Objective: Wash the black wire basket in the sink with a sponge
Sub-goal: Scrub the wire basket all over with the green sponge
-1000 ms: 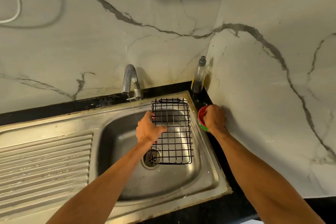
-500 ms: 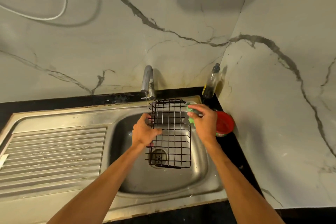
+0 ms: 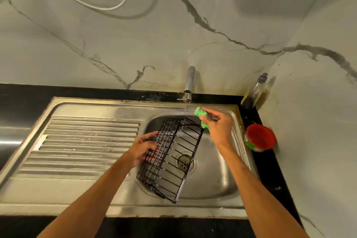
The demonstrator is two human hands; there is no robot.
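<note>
As left hand grips basket and right hand pinches sponge, marble walls flank the steel sink.

Two bare hands: left hand, right hand. Left forearm and right forearm uncovered from wrist to bottom frame edge; anything worn higher up out of view. Lean forearms, narrow at wrists. Knuckles and tendon lines visible on back of right hand. Slim fingers; nails too small to judge.
</note>
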